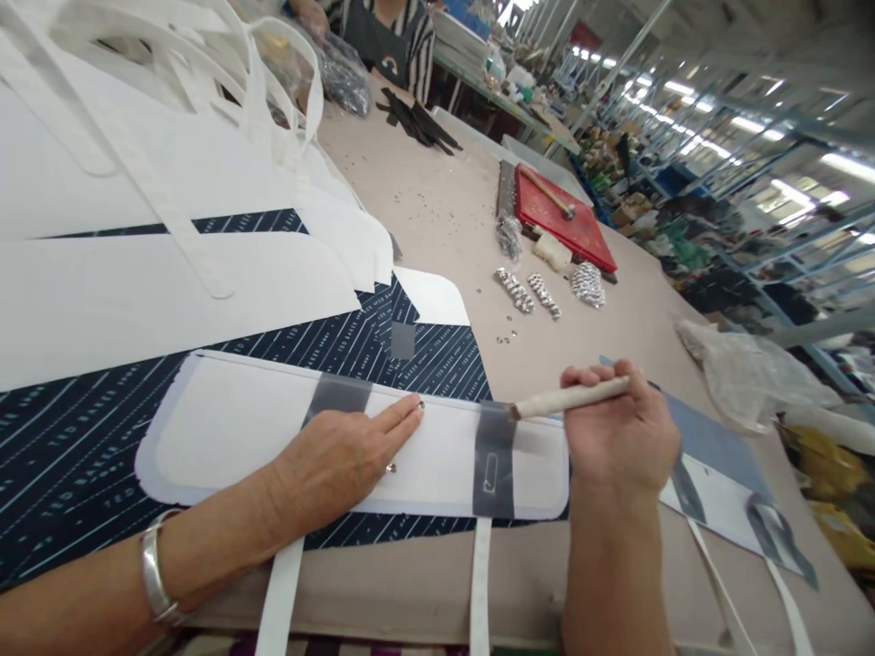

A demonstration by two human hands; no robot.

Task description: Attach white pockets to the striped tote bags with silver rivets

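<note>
A long white panel (424, 456) with two grey strips lies on dark blue printed fabric (444, 360). My left hand (342, 456) rests palm down on the panel, fingers stretched out, a small shiny metal piece at its fingertips. Another metal piece (391, 467) shows beside that hand. My right hand (619, 428) is closed around a pale stick-like tool (574, 397). The tool's darker tip is over or near the right grey strip (493, 460); contact is unclear. White straps (479, 583) hang from the panel toward the table's front edge.
White panels with straps (170, 292) are stacked at left. A red board (564, 219) carries a hammer (547, 189); bundles of metal pieces (514, 290) lie before it. At right are another strapped panel (725, 506) and a plastic bag (738, 374). A person (389, 46) is across the table.
</note>
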